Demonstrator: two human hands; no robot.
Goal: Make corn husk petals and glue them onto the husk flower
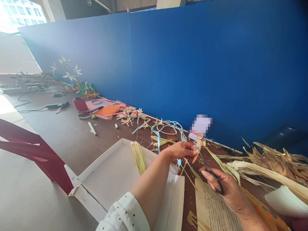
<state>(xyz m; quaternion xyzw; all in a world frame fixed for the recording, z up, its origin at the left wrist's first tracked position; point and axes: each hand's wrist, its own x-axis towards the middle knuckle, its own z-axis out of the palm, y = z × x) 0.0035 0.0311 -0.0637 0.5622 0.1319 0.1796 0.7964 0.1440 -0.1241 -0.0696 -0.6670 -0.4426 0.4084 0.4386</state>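
Scissors [207, 167] close to my left fingers [192, 149]
My left grip [181, 150] pinches the husk [199, 144] above the bench [106, 132]; my right grip [225, 184] holds the scissors. If the husk slips, the blades [201, 156] may nick these fingers.

The left hand [184, 150] pinches a dry husk strip [198, 147] by scissors [204, 163] in the right hand [227, 186], a white tray [106, 179] near left.

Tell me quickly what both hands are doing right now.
Left hand: closed, pinching a tan husk-like strip between thumb and fingers.
Right hand: closed around the handles of the scissors, blades at the strip.
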